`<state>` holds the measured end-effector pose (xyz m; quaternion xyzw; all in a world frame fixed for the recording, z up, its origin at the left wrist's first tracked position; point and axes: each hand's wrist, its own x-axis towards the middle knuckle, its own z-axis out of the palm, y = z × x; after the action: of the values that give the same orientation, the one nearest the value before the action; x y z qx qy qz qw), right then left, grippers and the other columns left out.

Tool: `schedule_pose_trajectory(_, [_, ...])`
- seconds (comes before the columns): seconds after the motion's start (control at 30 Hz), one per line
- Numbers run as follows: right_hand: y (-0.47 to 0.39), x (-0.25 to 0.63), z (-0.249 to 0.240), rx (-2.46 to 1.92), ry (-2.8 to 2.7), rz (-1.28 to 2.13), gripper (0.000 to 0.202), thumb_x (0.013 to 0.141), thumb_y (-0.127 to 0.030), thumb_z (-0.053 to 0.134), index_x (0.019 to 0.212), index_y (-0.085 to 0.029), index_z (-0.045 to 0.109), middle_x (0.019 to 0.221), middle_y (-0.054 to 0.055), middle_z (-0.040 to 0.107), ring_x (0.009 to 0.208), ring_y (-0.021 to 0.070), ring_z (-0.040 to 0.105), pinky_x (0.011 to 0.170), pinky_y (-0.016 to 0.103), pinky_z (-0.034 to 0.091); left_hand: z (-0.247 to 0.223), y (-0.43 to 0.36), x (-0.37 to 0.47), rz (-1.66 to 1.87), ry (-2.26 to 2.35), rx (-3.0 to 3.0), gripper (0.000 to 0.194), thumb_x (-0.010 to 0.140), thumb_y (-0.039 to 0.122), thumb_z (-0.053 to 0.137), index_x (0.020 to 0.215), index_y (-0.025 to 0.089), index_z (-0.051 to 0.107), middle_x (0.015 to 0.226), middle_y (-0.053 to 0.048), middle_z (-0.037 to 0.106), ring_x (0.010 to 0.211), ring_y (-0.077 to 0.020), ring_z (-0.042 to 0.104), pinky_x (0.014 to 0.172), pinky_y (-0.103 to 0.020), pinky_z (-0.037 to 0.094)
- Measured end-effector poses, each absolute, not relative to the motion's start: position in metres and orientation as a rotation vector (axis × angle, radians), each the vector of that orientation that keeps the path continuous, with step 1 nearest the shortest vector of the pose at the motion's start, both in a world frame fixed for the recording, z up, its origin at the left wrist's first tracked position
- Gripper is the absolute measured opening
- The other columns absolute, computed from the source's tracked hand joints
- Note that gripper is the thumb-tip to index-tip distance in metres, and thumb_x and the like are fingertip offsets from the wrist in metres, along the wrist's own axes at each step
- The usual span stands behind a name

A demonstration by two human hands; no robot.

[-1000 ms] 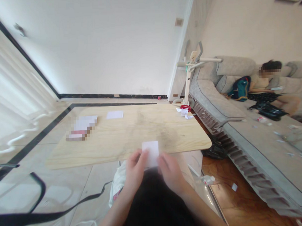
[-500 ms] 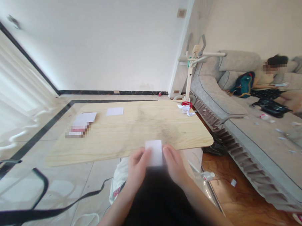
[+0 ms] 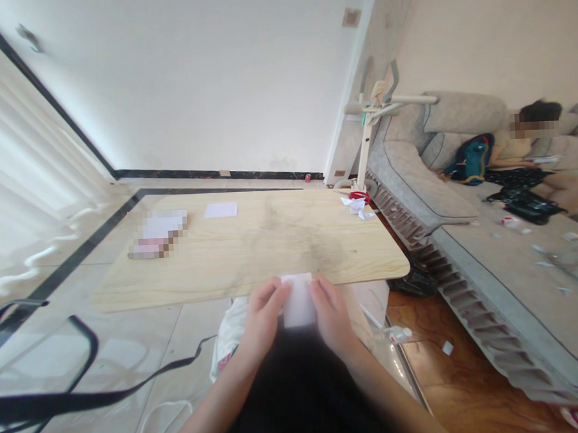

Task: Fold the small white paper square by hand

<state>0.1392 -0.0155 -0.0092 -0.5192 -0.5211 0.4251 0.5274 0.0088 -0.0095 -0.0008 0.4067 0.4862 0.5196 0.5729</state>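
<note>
A small white sheet of paper (image 3: 298,303) is pinched between my two hands, just over the near edge of the wooden table (image 3: 233,263). My left hand (image 3: 265,310) grips its left side, thumb on top. On its right side my right hand (image 3: 332,310) also has hold, thumb near the upper corner. The fingers behind the sheet are hidden. Farther back on the table lies another white sheet (image 3: 220,210), flat. Folded white paper pieces (image 3: 358,207) rest by a red object (image 3: 359,197) at the far right corner.
At the table's left lies a partly blurred stack with white paper (image 3: 167,220). A person (image 3: 530,142) sits on the grey sofa (image 3: 465,209) to the right, beside a blue backpack (image 3: 471,160). Black straps (image 3: 110,398) and a bent chair frame (image 3: 86,340) are at lower left.
My right hand has closed onto the paper's right edge, where a small gap showed before. The sheet sits slightly lower in view. The camera view has shifted a little.
</note>
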Motion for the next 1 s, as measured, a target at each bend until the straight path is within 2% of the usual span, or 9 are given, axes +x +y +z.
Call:
schedule_pose_trajectory(0.2, [-0.014,0.141,-0.004,-1.212,-1.152,1.015,0.024,0.086,-0.040,0.056,0.073,-0.021,0.055,0.063,-0.003,0.051,0.059,0.0139,0.047,0.053,0.024,0.037,-0.002,-0.012,0.010,1.194,1.172,1.062,0.033,0.077,0.043,0.064,0.059,0.016,0.057,0.057,0.003,0.052,0.055,-0.0107,0.046,0.050,-0.019,0.037])
schedule_pose_trajectory(0.3, [-0.015,0.143,-0.004,-1.162,-1.096,1.053,0.018,0.083,-0.036,0.061,0.075,-0.020,0.056,0.062,-0.003,0.054,0.057,0.0128,0.048,0.052,0.024,0.038,0.003,-0.012,0.011,1.180,1.170,1.106,0.030,0.077,0.042,0.063,0.061,0.016,0.060,0.057,0.002,0.055,0.055,-0.0115,0.048,0.050,-0.020,0.038])
schedule_pose_trajectory(0.57, [-0.017,0.142,-0.011,-1.024,-0.934,1.344,0.023,0.081,-0.034,0.066,0.067,-0.020,0.055,0.052,-0.006,0.050,0.046,0.0099,0.044,0.045,0.022,0.034,0.004,-0.013,0.007,1.176,1.186,0.944,0.030,0.076,0.045,0.066,0.066,0.017,0.060,0.055,0.004,0.053,0.050,-0.0104,0.046,0.045,-0.019,0.035])
schedule_pose_trajectory(0.83, [-0.011,0.140,-0.013,-0.905,-0.772,1.548,0.024,0.074,-0.035,0.071,0.063,-0.019,0.057,0.049,-0.006,0.050,0.044,0.0090,0.041,0.046,0.022,0.033,-0.013,-0.007,0.003,1.192,1.155,0.918,0.035,0.080,0.043,0.062,0.059,0.017,0.054,0.053,0.005,0.044,0.048,-0.0090,0.041,0.043,-0.019,0.031])
schedule_pose_trajectory(0.9, [-0.010,0.141,-0.013,-0.922,-0.793,1.501,0.024,0.074,-0.035,0.072,0.063,-0.019,0.059,0.050,-0.006,0.051,0.044,0.0088,0.043,0.045,0.022,0.034,-0.011,-0.006,0.001,1.219,1.219,1.055,0.030,0.084,0.040,0.059,0.064,0.017,0.058,0.057,0.004,0.050,0.052,-0.0107,0.046,0.046,-0.020,0.036])
schedule_pose_trajectory(1.0, [-0.010,0.145,-0.011,-1.051,-0.842,1.310,0.021,0.074,-0.035,0.073,0.066,-0.018,0.063,0.049,-0.005,0.054,0.044,0.0088,0.046,0.044,0.021,0.036,-0.008,-0.006,-0.004,1.404,1.391,1.454,0.014,0.087,0.030,0.058,0.089,0.018,0.064,0.079,-0.001,0.063,0.071,-0.0150,0.058,0.064,-0.025,0.048])
